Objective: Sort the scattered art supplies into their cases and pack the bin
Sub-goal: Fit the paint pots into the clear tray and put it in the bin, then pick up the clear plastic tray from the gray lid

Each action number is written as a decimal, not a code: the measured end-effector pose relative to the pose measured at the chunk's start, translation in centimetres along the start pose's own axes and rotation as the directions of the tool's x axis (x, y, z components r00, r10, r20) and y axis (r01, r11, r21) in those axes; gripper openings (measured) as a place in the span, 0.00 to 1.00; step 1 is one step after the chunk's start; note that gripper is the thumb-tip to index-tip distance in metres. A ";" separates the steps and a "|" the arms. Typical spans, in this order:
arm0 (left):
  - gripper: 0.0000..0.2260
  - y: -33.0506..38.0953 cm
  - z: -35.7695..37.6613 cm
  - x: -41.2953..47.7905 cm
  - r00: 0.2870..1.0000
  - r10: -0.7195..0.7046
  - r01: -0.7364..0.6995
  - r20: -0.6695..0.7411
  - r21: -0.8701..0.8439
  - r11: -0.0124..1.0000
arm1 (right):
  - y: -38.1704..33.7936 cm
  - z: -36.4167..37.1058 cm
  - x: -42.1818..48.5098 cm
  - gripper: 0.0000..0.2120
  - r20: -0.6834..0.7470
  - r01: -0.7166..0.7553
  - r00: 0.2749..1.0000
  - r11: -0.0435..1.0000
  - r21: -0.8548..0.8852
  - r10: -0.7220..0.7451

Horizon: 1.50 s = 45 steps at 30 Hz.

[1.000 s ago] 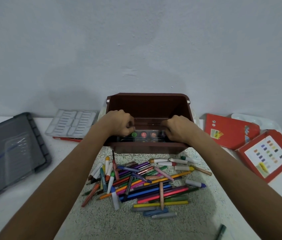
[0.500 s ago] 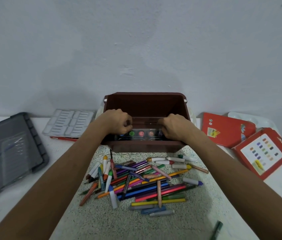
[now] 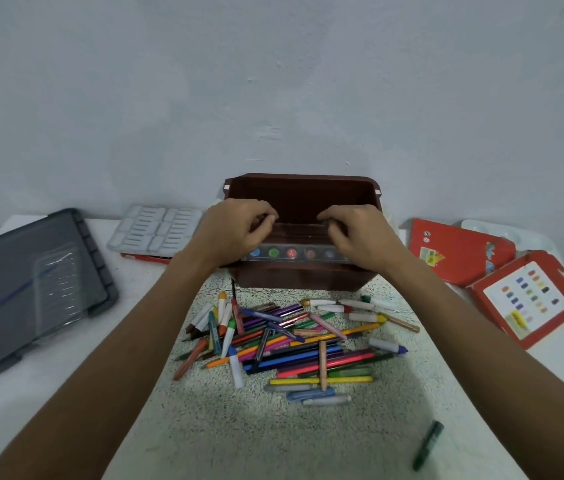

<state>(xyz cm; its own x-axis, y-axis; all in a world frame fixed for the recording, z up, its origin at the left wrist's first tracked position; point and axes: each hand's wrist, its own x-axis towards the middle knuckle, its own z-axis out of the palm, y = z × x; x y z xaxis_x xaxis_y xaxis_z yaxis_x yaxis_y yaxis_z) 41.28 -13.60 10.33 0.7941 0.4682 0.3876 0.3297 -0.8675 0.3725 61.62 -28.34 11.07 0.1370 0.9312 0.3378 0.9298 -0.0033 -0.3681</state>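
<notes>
A brown bin (image 3: pixel 299 192) stands at the back of the table against the wall. Both hands hold a clear paint case (image 3: pixel 299 252) with round colour pots at the bin's front rim. My left hand (image 3: pixel 235 230) grips its left end and my right hand (image 3: pixel 360 237) grips its right end, fingers curled over the top edge. In front of the bin lies a scattered pile of markers, pencils and crayons (image 3: pixel 291 341).
A dark grey lid (image 3: pixel 31 285) lies at the left. A white moulded tray (image 3: pixel 156 230) sits behind it on a red box. Two red cardboard cases (image 3: pixel 460 251) (image 3: pixel 529 299) lie at the right. One green crayon (image 3: pixel 427 445) lies alone near the front.
Both hands have lifted the paint case slightly at the bin's front rim. The view has shifted a little; the pile has not moved.
</notes>
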 end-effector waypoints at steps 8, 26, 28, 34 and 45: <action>0.07 1.0 -3.4 -4.9 0.977 -0.120 0.111 -0.177 -0.060 0.992 | -5.5 0.1 -0.2 0.13 -0.006 0.040 0.999 0.992 0.119 -0.040; 0.09 -12.5 -10.8 -23.9 0.528 -0.762 0.766 -0.375 -0.178 0.618 | -25.5 15.1 5.5 0.14 0.293 -0.050 0.951 0.893 0.448 -0.094; 0.12 -13.7 -10.7 -25.1 0.484 -0.817 0.824 -0.314 -0.151 0.546 | -26.8 17.1 5.9 0.15 0.355 -0.125 0.933 0.875 0.467 -0.056; 0.18 -15.0 -10.4 -27.0 0.382 -0.913 0.874 -0.142 -0.265 0.407 | -30.0 22.3 5.9 0.22 0.548 -0.328 0.836 0.831 0.450 0.033; 0.16 -13.2 -10.4 -26.7 0.459 -0.883 0.782 -0.101 -0.425 0.456 | -29.9 22.7 4.1 0.21 0.506 -0.423 0.856 0.698 0.578 0.100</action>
<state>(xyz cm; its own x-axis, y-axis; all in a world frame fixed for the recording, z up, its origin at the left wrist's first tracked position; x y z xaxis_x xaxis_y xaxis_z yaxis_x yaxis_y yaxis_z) 10.36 -12.87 3.84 0.0219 0.9976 -0.0656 0.5544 0.0425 0.8311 26.58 -16.18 3.81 0.0374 0.9818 -0.1864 0.3934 -0.1859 -0.9004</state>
